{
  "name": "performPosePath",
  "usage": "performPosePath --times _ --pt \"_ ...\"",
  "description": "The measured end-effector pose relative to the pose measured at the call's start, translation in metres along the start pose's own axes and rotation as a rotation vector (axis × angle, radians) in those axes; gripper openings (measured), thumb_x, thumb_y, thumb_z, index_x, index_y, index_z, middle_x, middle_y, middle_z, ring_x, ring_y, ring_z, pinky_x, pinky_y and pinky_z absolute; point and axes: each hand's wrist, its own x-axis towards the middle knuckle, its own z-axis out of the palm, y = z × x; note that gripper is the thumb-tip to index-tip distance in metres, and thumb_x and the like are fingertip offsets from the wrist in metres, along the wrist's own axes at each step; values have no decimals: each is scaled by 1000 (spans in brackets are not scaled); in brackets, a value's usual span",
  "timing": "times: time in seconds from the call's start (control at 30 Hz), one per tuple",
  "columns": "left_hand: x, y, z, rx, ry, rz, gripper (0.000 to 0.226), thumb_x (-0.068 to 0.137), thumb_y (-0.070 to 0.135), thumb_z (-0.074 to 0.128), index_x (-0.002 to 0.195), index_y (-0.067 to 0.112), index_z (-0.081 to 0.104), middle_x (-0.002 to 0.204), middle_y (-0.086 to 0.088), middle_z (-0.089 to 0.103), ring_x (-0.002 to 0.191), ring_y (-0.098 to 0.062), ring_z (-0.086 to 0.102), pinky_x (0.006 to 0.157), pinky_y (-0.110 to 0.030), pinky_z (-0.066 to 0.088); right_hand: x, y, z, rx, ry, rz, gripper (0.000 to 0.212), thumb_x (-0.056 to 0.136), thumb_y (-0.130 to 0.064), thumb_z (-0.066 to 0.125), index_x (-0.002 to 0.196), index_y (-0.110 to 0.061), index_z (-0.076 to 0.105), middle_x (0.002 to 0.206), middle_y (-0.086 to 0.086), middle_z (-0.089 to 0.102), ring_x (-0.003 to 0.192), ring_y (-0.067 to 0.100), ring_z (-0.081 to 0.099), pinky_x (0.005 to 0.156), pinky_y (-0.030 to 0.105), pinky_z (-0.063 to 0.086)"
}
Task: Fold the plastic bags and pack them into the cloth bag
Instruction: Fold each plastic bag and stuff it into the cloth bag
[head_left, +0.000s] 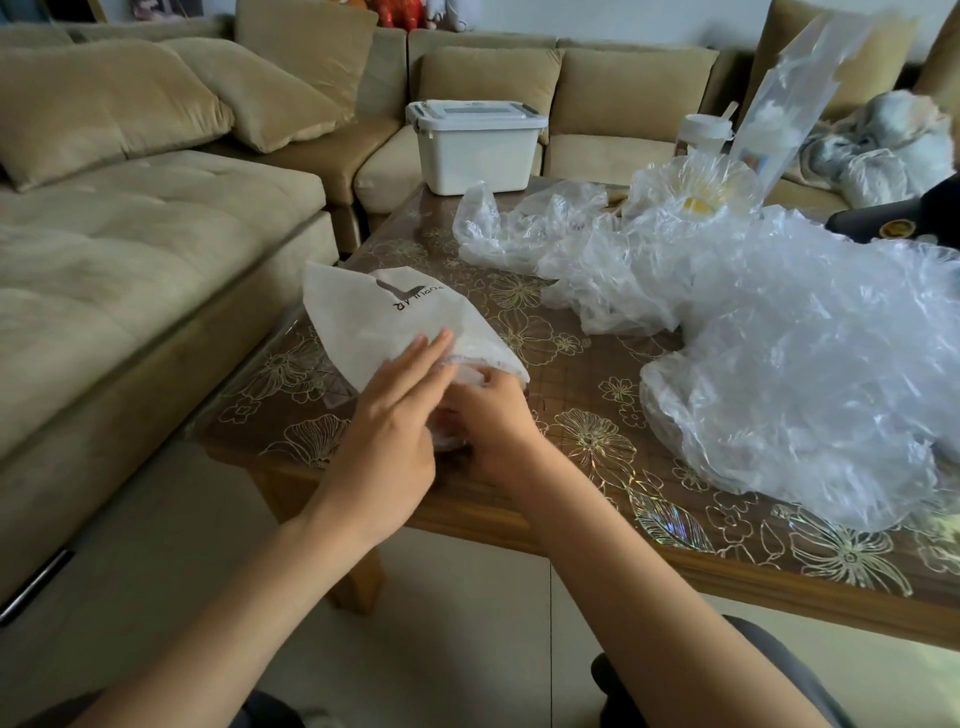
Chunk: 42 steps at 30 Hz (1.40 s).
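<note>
We take the scene from the biggest thing down: a tan sofa (156, 234) wraps round the far and left sides of a wooden table (571, 426) with a flower-patterned top. On the right half of the table sprawls a loose heap of plastic bags (805, 364), crumpled and unfolded, well apart from both hands and on the right hand's side. At the far edge stands a white storage box (472, 150) with its lid on, so we cannot see what it holds. On the near left corner lies the white cloth bag (374, 322), directly ahead of the hands; its long axis runs from its near end at the hands away toward the far left. The hands are close together at that near end, which we judge to be the mouth. The left hand (384, 431) rests on top of the cloth with fingers straight, steadying it. The right hand (493, 415) is curled round a folded plastic bag (465, 373) just at the opening, so it is the nearer one for pushing the bundle in along the bag's length. What already sits inside the cloth bag is hidden.
</note>
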Motion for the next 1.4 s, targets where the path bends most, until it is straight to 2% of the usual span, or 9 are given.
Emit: performPosePath --times 0.13,0.27,0.5,0.67,0.77,0.9,1.13,1.27,1.4 --pt "-5 -5 0 104 -197 -85 51 96 10 43 146 15 31 152 -2 31 143 -19 19 117 -33 11 0 -11 -10 156 -248 56 25 90 11 38 81 -5 55 77 8 57 65 11 59 61 19 49" --pt "-8 -23 3 355 -525 -262 90 72 73 -6 150 31 11 157 2 9 145 -20 2 115 -49 8 -19 -26 -32 -138 -239 -53 21 85 13 48 78 -3 60 77 11 65 74 23 64 70 28 55" --pt "24 -38 7 399 -604 -423 57 100 45 18 151 24 3 159 -1 -8 145 -24 -11 116 -50 -5 -49 -27 -92 -683 170 -492 18 86 -1 59 98 -12 64 95 -1 65 86 20 62 75 26 50" --pt "37 -19 8 475 -333 -348 43 101 36 31 131 14 53 151 -14 30 141 -32 22 111 -62 9 -59 -12 -140 -1140 461 -618 57 78 -27 74 124 -6 47 120 11 51 111 28 45 93 31 32" --pt "28 22 7 284 220 53 34 92 20 43 87 0 70 107 -18 66 98 -32 61 93 -44 42 -69 -7 -163 -1325 485 -419 61 75 -43 73 117 -6 48 116 11 49 107 29 44 89 34 32" --pt "15 50 24 123 100 194 30 89 20 44 81 6 69 99 -9 67 90 -21 62 87 -25 38 -72 -1 -179 -1369 462 -310 23 89 -24 59 109 -12 59 113 8 57 105 27 50 87 35 34" --pt "9 70 38 -566 -96 -301 21 92 30 55 100 16 67 108 7 65 103 -1 59 90 -12 44 -73 -11 -169 -941 618 -794 7 84 -13 63 85 -8 68 90 7 67 88 26 56 77 37 41" --pt "18 75 37 -1355 -413 -790 56 77 50 61 116 10 60 111 -15 65 101 -26 63 89 -41 53 -70 0 -139 -956 254 -1001 11 87 -16 58 88 -10 67 98 4 66 94 17 52 81 33 41" --pt "20 72 41 -1380 -376 -871 29 92 31 50 89 10 69 71 -8 65 58 -15 63 56 -24 54 -69 11 -122 -949 -125 -976 22 88 -24 56 101 -10 68 107 5 65 101 17 56 87 28 42"
